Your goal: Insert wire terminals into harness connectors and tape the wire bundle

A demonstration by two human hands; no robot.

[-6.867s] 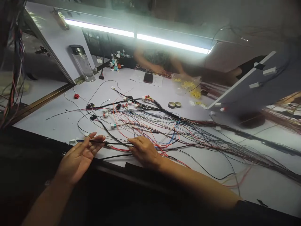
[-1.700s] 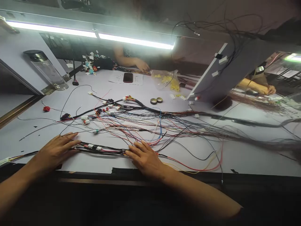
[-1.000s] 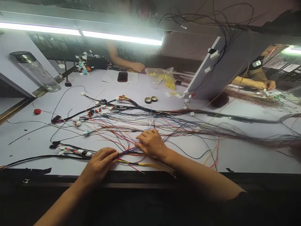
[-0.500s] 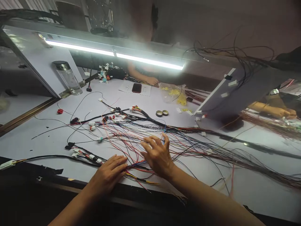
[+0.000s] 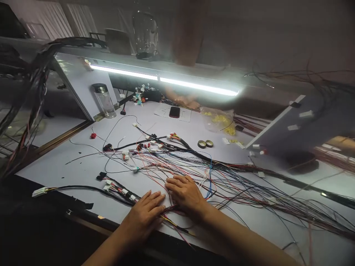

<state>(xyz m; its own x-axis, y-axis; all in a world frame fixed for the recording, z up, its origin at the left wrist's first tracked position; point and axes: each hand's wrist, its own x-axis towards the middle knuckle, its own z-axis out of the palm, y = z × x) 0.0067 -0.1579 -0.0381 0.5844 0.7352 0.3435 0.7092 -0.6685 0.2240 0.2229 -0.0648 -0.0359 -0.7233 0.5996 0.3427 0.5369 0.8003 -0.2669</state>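
My left hand (image 5: 146, 215) lies nearly flat over a wire harness close to the front edge of the table, its fingers stretched out. Under and beside it run black-sleeved cables with white connectors (image 5: 125, 192). Just to the right, my right hand (image 5: 187, 193) rests palm down on loose wires, fingers extended. Blue wires (image 5: 210, 177) stand out in a loop past its wrist side. Red and dark thin wires (image 5: 235, 181) fan out across the table to the right. What lies beneath both palms is hidden.
Two tape rolls (image 5: 205, 144), a phone (image 5: 174, 112) on paper and a bag of yellow parts (image 5: 219, 120) lie farther back. A glass bottle (image 5: 104, 101) stands at the left panel. A lit tube lamp (image 5: 194, 84) spans the back. Another person's hand (image 5: 184, 100) shows behind it.
My right hand has come down from a raised, bent-finger pose and now lies flat on the wires. The blue wires at its fingers are apart from it now. The camera view has shifted left.
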